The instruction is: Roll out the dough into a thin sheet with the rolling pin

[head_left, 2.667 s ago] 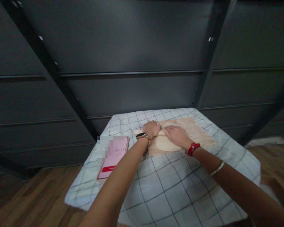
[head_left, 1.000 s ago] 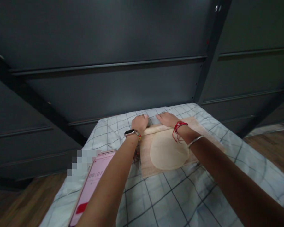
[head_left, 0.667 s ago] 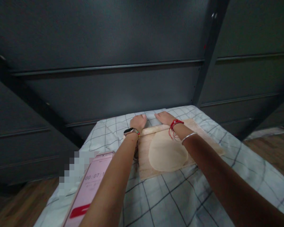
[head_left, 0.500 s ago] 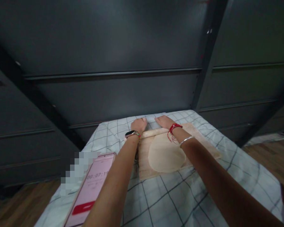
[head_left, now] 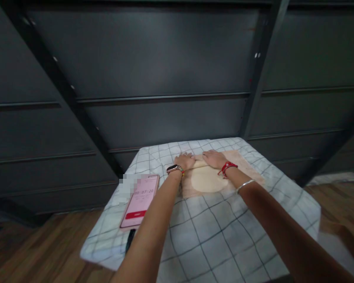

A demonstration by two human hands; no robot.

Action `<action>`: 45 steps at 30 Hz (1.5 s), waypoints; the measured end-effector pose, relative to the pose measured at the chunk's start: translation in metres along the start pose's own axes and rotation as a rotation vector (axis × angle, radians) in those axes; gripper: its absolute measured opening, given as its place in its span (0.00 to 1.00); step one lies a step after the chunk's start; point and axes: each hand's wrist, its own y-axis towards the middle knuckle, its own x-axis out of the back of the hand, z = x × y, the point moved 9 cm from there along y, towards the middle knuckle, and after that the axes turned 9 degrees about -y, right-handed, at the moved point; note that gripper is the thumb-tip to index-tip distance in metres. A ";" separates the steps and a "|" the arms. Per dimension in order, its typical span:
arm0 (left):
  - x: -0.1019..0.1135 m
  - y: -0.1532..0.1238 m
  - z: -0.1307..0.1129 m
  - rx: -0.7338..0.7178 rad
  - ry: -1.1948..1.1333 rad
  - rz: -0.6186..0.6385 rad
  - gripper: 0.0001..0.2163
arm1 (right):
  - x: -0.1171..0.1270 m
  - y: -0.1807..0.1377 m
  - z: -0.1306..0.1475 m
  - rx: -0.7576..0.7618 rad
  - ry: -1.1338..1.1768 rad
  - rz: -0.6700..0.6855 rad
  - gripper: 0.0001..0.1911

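Note:
A pale wooden rolling pin lies across the far part of a flat, rounded sheet of dough. My left hand is closed over the pin's left part, its fingers pointing away from me. Over the right part my right hand bears down in the same way, hiding that end. Beneath the dough is a light wooden board. A watch and a beaded bracelet are on my left wrist; red thread and a silver bangle are on my right.
A phone showing a running timer lies left of my left forearm. The checked white cloth covers the table. A dark panelled wall rises just behind the table, and wooden floor shows at both sides.
My view has shifted, so more of the table's near part shows. My fingers have gone from curled to stretched further over the rolling pin. The phone's timer has advanced one second.

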 end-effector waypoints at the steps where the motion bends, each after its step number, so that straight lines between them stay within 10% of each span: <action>1: 0.000 -0.006 -0.003 -0.002 0.004 0.009 0.21 | 0.000 -0.006 0.001 -0.009 0.005 -0.001 0.20; 22: 0.004 -0.116 -0.040 -0.218 0.044 -0.055 0.19 | 0.033 -0.131 0.032 0.042 -0.033 -0.075 0.23; 45: 0.018 0.022 -0.003 0.042 0.047 -0.163 0.21 | 0.001 0.012 -0.014 0.059 -0.073 -0.072 0.23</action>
